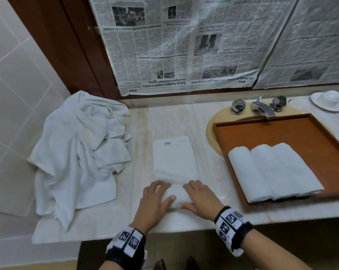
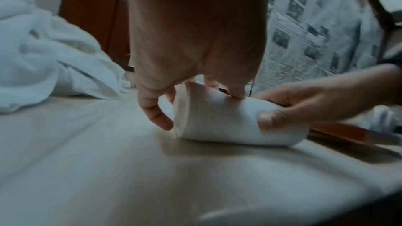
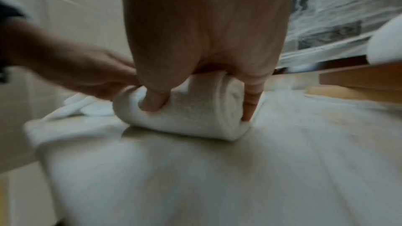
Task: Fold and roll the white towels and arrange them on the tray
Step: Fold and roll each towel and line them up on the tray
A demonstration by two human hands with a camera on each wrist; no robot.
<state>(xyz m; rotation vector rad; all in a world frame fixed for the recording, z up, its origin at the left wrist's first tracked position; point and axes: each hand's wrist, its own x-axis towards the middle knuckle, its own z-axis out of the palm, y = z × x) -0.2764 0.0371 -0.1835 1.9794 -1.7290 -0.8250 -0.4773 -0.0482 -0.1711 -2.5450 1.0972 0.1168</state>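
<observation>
Marble counter (image 1: 141,121) runs across the middle of the head view, with newspaper (image 1: 184,45) taped over the wall at the top. A heap of unfolded white towels (image 1: 77,152) lies at centre left, probably parked there so the working patch stays free. At right, a wooden tray (image 1: 281,131) sits over the sink basin (image 1: 210,131) and carries three rolled towels (image 1: 272,172) side by side in its lower part, packed together so that further rolls should fit behind them.

The folded towel (image 1: 174,158) in hand lies lengthwise at lower centre, its near end already wound into a roll while the flat part stretches toward the top of the frame; that layout lets the person push the roll away from the body.

The left hand (image 1: 155,201) and right hand (image 1: 201,199) both sit on the roll. In the wrist views, the left fingers (image 2: 156,114) curl over one end and the right thumb (image 3: 152,102) digs into the cloth with the fingers bent over the top, so each hand clasps the roll, seemingly to keep it tight and even.
</observation>
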